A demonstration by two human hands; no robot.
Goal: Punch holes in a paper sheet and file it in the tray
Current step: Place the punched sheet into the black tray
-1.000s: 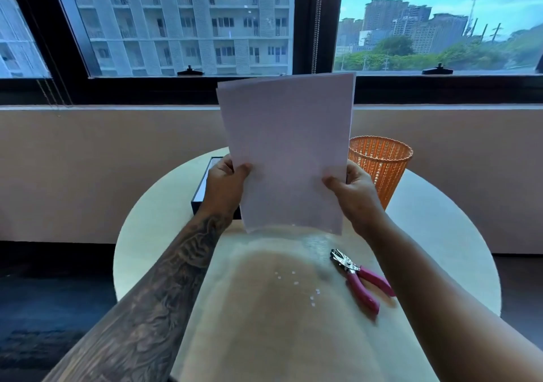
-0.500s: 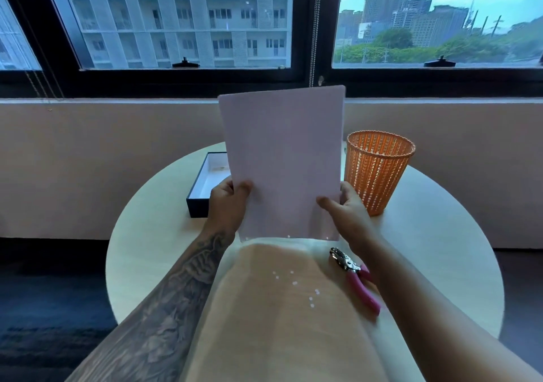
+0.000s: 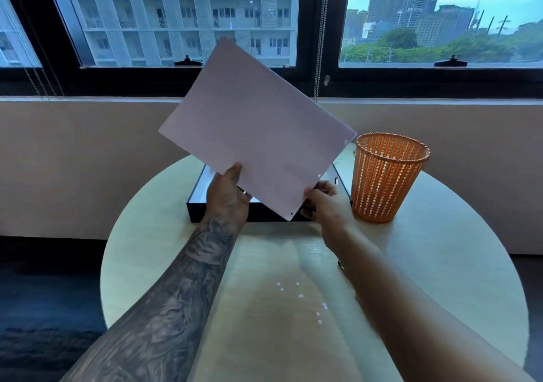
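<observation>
— Judging by the holes along the edge of the paper sheet [image 3: 258,135], is the punching done?
— It seems so. The sheet is gripped tilted by the left hand [image 3: 227,196] and right hand [image 3: 324,202], above the tray [image 3: 197,204]; filing is left.

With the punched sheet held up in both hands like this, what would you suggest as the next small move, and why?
Probably lower the sheet flat into the black tray. Holes already show along its right edge, both hands, left and right, hold it tilted right above the open tray, and punched dots lie on the table.
</observation>
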